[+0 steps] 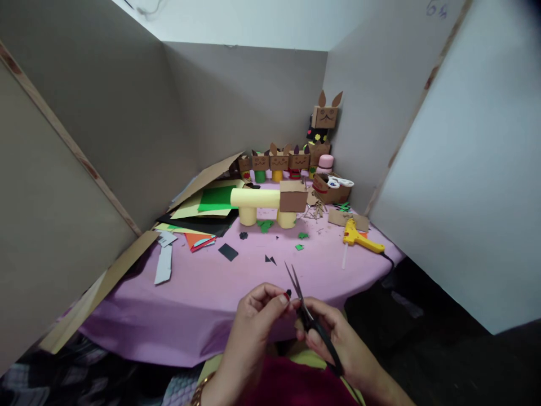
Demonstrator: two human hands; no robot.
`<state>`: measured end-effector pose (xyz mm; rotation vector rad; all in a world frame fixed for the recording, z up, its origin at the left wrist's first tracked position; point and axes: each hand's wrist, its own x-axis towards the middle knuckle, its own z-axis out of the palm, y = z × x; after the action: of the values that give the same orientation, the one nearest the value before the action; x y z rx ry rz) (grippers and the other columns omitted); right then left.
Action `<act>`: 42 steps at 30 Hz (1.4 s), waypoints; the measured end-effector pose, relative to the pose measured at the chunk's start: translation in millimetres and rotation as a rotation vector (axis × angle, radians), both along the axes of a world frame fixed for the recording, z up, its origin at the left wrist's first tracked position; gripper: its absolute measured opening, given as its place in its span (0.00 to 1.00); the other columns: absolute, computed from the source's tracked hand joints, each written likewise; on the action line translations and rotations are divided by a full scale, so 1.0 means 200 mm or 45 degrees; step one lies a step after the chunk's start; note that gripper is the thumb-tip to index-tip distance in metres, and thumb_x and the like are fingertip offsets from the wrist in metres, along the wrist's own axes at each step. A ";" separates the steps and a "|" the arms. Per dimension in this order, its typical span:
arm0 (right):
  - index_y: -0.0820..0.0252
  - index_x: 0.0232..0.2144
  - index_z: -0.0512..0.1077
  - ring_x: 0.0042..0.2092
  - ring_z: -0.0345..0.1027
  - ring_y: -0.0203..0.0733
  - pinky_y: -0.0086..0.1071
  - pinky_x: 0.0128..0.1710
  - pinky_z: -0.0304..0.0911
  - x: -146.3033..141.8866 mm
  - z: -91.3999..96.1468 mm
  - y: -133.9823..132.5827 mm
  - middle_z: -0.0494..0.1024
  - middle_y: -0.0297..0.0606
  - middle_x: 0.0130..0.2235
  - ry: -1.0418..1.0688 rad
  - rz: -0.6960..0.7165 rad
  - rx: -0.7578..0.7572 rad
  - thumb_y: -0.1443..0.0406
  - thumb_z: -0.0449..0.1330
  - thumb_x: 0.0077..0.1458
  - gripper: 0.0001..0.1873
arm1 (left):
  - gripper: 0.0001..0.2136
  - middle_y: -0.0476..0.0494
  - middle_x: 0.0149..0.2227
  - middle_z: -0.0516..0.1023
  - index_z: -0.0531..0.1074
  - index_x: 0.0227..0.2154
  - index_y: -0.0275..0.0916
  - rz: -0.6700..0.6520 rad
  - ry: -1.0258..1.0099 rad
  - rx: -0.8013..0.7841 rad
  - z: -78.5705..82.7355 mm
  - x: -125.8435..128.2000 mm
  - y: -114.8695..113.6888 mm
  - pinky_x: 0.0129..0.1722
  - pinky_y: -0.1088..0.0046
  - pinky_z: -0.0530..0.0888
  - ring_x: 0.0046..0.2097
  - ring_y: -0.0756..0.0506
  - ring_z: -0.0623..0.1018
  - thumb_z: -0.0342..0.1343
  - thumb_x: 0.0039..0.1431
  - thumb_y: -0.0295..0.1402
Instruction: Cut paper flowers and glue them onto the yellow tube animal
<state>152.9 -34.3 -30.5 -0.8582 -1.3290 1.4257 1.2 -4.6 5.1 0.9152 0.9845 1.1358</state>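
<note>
Between thumb and fingers, my left hand (262, 309) pinches a small black paper piece (288, 293) in front of the table's near edge. My right hand (327, 332) is closed around black-handled scissors (305, 313), whose blades point up and stand slightly apart. The blades are just right of the black piece. Beyond my hands stands a yellow paper-tube figure (257, 197) on tube legs, with a brown cardboard box head (293, 197) at its right end. Black triangular scraps (270, 260) and a black paper rectangle (228, 252) lie on the purple tablecloth (249, 276).
A yellow glue gun (361, 238) rests at the right. Coloured sheets (215, 198) and cardboard (207, 175) are stacked at the left. Several box-headed animal figures (279, 162) line the back, near a cardboard box (332, 189) holding white-handled scissors (340, 182). Grey panels surround the table.
</note>
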 end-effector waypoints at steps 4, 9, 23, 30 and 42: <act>0.55 0.46 0.71 0.29 0.57 0.36 0.30 0.33 0.60 0.00 0.01 0.00 0.66 0.34 0.28 -0.059 0.047 0.003 0.51 0.60 0.51 0.22 | 0.03 0.50 0.20 0.75 0.71 0.22 0.37 -0.022 0.062 0.057 0.01 0.00 0.00 0.29 0.77 0.66 0.26 0.50 0.72 0.59 0.47 0.29; 0.55 0.46 0.73 0.27 0.55 0.36 0.29 0.29 0.59 -0.01 0.01 -0.01 0.64 0.32 0.25 -0.103 0.054 0.029 0.49 0.60 0.50 0.25 | 0.03 0.50 0.20 0.75 0.71 0.23 0.37 -0.030 0.134 0.114 0.02 -0.01 0.00 0.31 0.76 0.68 0.26 0.50 0.73 0.58 0.47 0.29; 0.54 0.44 0.74 0.27 0.62 0.41 0.36 0.36 0.63 -0.01 0.01 0.00 0.70 0.35 0.25 -0.133 0.013 0.053 0.55 0.63 0.49 0.20 | 0.03 0.50 0.20 0.75 0.70 0.20 0.37 -0.065 0.150 0.142 0.02 -0.02 0.01 0.30 0.75 0.68 0.26 0.49 0.73 0.57 0.46 0.29; 0.55 0.44 0.74 0.33 0.65 0.44 0.37 0.40 0.62 0.00 0.00 0.00 0.73 0.37 0.29 -0.168 -0.005 0.091 0.55 0.63 0.48 0.21 | 0.03 0.50 0.19 0.74 0.70 0.19 0.37 -0.056 0.170 0.127 0.04 -0.01 0.01 0.29 0.76 0.67 0.25 0.49 0.72 0.56 0.45 0.28; 0.54 0.45 0.73 0.30 0.60 0.40 0.35 0.37 0.61 -0.01 0.00 0.01 0.70 0.35 0.28 -0.200 0.007 0.086 0.56 0.62 0.50 0.20 | 0.03 0.49 0.20 0.75 0.70 0.19 0.37 -0.046 0.204 0.128 0.04 -0.01 0.02 0.30 0.76 0.67 0.26 0.49 0.73 0.57 0.44 0.28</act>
<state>150.9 -32.8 -30.5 -0.9379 -1.4894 1.3315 -1.4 -1.2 12.4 1.1143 1.0431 1.1026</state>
